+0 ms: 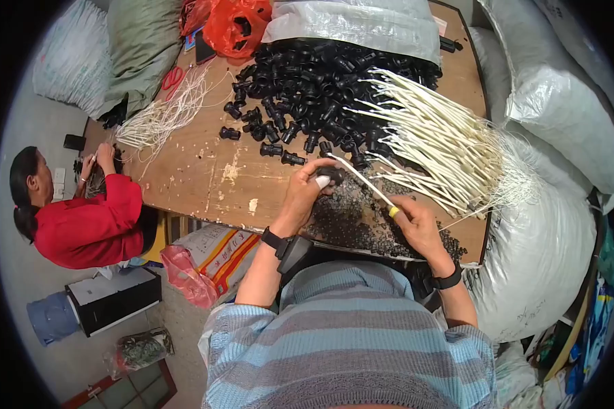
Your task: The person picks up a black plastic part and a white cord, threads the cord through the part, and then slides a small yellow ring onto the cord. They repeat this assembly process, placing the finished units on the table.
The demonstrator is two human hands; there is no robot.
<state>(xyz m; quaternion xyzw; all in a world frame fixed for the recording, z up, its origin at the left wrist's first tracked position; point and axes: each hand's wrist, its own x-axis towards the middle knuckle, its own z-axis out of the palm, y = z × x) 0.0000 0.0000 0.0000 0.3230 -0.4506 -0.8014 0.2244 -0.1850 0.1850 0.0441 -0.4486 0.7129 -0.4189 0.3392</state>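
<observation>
Near the table's front edge, my left hand (pixel 303 194) is closed around a black plastic fitting (pixel 331 174), mostly covered by the fingers. A white wrap is on its thumb. To the right, my right hand (pixel 418 228) pinches a stiff white cord (pixel 365 178), with a yellow band at the fingertips. The cord slants up and left, its far tip close to the black fitting; whether they touch I cannot tell. Small black rings (pixel 361 228) are scattered under and between my hands. Beyond lies a heap of black fittings (pixel 307 95), with a bundle of white cords (pixel 443 143) to its right.
A co-worker in red (pixel 89 221) works at the table's left end, near another cord bundle (pixel 164 116) and red scissors (pixel 173 80). Red plastic bags (pixel 235 27) and a white woven sack (pixel 355 24) are at the back. Stuffed white sacks (pixel 539 245) crowd the right side.
</observation>
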